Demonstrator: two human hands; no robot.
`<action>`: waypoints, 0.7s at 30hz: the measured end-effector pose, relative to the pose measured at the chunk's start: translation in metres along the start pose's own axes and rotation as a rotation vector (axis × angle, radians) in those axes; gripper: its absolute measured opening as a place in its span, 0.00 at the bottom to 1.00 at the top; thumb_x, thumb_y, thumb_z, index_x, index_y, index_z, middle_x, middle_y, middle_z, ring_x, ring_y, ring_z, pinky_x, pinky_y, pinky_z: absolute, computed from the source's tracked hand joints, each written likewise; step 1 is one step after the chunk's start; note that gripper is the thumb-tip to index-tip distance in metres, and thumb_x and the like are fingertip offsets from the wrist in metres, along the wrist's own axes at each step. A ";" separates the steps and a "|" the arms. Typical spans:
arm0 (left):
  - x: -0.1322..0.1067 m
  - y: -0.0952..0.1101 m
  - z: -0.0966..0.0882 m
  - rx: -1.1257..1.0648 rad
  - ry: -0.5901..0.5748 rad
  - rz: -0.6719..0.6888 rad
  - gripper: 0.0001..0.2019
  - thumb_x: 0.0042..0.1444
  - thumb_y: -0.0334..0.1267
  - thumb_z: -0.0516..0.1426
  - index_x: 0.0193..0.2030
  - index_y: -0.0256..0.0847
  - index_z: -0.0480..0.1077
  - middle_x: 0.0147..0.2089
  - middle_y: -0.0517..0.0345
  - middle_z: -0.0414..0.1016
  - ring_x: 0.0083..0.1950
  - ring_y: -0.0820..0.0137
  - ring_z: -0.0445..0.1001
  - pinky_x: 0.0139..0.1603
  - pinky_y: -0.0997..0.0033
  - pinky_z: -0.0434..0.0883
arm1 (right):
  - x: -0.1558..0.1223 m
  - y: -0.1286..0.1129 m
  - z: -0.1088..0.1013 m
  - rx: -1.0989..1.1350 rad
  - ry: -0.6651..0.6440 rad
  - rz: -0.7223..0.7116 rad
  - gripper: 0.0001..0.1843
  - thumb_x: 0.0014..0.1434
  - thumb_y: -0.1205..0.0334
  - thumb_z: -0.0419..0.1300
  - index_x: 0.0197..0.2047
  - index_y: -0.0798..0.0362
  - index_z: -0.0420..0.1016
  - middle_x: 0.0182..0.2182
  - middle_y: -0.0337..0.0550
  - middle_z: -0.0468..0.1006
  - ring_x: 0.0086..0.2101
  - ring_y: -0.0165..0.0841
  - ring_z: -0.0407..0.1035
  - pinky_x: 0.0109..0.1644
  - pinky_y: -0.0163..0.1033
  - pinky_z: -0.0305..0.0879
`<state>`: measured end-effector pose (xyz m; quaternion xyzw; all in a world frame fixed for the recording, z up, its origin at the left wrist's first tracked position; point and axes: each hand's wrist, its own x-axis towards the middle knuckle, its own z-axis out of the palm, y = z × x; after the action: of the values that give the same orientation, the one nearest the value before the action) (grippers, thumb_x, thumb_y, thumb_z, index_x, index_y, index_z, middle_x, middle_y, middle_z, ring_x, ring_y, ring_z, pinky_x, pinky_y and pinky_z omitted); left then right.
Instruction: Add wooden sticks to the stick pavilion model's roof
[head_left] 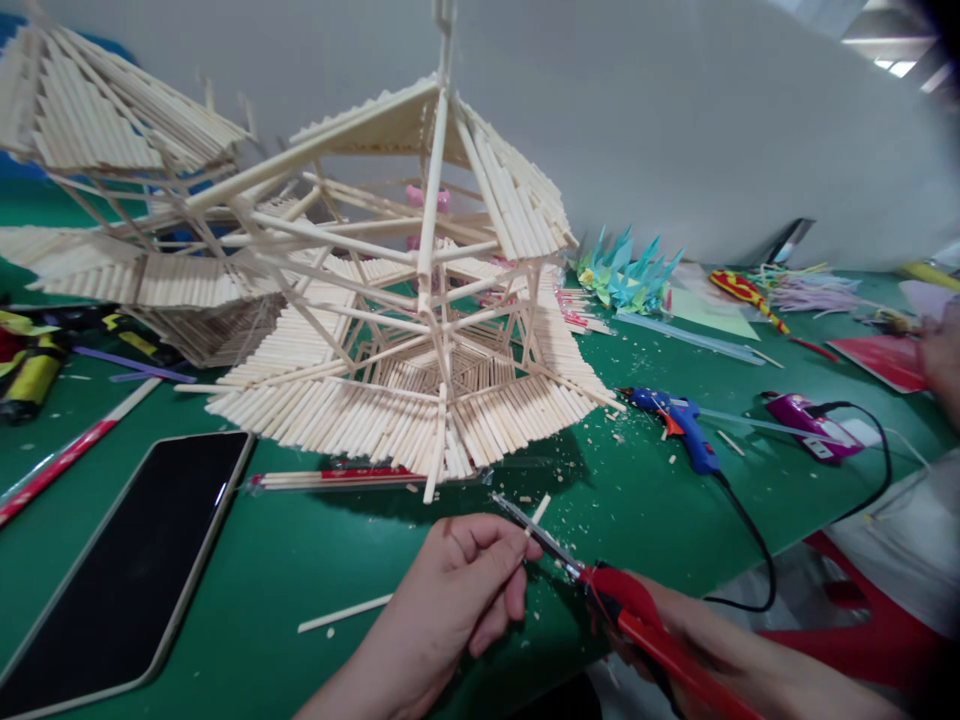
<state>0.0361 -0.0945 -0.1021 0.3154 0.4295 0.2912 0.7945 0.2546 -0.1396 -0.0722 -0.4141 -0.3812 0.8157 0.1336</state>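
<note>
- The left hand (457,590), in the lower middle of the frame, pinches a short stick (538,508) between thumb and fingertips, with its free end pointing up and to the right.
- The right hand (720,660), in the lower right, is closed around the red-handled scissors (626,610). Their thin blades reach up and left and meet the short stick close to the left fingertips.
- I cannot tell how far apart the blades stand; they look nearly closed on the wood.
- To cut well, I would keep the blades square across the stick, so the end comes off flat rather than slanted.
- The pinch seems very close to the blades, so holding a little further back would keep the fingertips safer.
- A slow squeeze should stop the offcut from flying among the chips on the green table (300,560).
- Just above the hands stands the stick pavilion (420,380); it is worth keeping both elbows low and clear of its lower roof.
- A dark phone (127,570) lies at lower left and a blue glue gun (679,420) at centre right, both apart from the cutting.
</note>
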 end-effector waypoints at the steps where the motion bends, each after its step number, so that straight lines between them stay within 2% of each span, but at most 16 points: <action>1: 0.000 0.000 0.000 0.001 0.002 0.001 0.11 0.54 0.38 0.54 0.28 0.33 0.71 0.15 0.64 0.66 0.10 0.87 0.50 0.11 0.83 0.42 | 0.000 0.001 0.000 0.002 0.000 -0.003 0.30 0.53 0.46 0.56 0.58 0.36 0.55 0.49 0.37 0.71 0.48 0.33 0.66 0.51 0.42 0.57; 5: -0.001 0.001 0.000 -0.002 0.019 0.001 0.11 0.54 0.38 0.54 0.28 0.33 0.71 0.14 0.65 0.65 0.11 0.87 0.50 0.11 0.83 0.43 | 0.000 0.005 -0.001 0.006 0.013 0.004 0.32 0.51 0.46 0.58 0.59 0.38 0.54 0.48 0.39 0.71 0.50 0.35 0.65 0.51 0.41 0.58; 10: 0.000 -0.002 -0.002 0.001 0.006 0.012 0.11 0.54 0.39 0.54 0.29 0.33 0.71 0.15 0.65 0.65 0.11 0.87 0.50 0.11 0.83 0.43 | 0.000 0.005 0.000 -0.002 0.037 0.023 0.31 0.53 0.45 0.56 0.59 0.39 0.55 0.45 0.40 0.73 0.43 0.33 0.69 0.46 0.39 0.62; 13: 0.000 -0.004 -0.003 0.001 0.000 0.019 0.11 0.54 0.40 0.54 0.29 0.33 0.71 0.15 0.65 0.65 0.11 0.87 0.49 0.12 0.83 0.43 | 0.003 0.007 -0.001 -0.015 0.065 0.022 0.30 0.53 0.46 0.57 0.58 0.40 0.57 0.46 0.40 0.73 0.43 0.33 0.68 0.45 0.39 0.63; 18: 0.000 -0.003 -0.003 0.006 -0.014 0.026 0.12 0.54 0.41 0.55 0.28 0.33 0.71 0.15 0.64 0.66 0.11 0.87 0.50 0.12 0.83 0.43 | 0.012 0.029 -0.009 -0.031 0.146 0.024 0.27 0.49 0.47 0.60 0.52 0.43 0.65 0.43 0.41 0.75 0.38 0.35 0.70 0.40 0.38 0.64; 21: 0.000 -0.003 -0.004 -0.017 -0.028 0.028 0.13 0.53 0.42 0.55 0.28 0.32 0.72 0.15 0.64 0.66 0.11 0.87 0.50 0.12 0.83 0.43 | 0.013 0.039 -0.012 -0.024 0.170 -0.003 0.30 0.47 0.46 0.61 0.53 0.41 0.64 0.42 0.41 0.75 0.37 0.35 0.70 0.39 0.38 0.64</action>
<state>0.0339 -0.0953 -0.1061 0.3186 0.4115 0.3014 0.7989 0.2593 -0.1525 -0.1124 -0.4829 -0.3791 0.7726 0.1619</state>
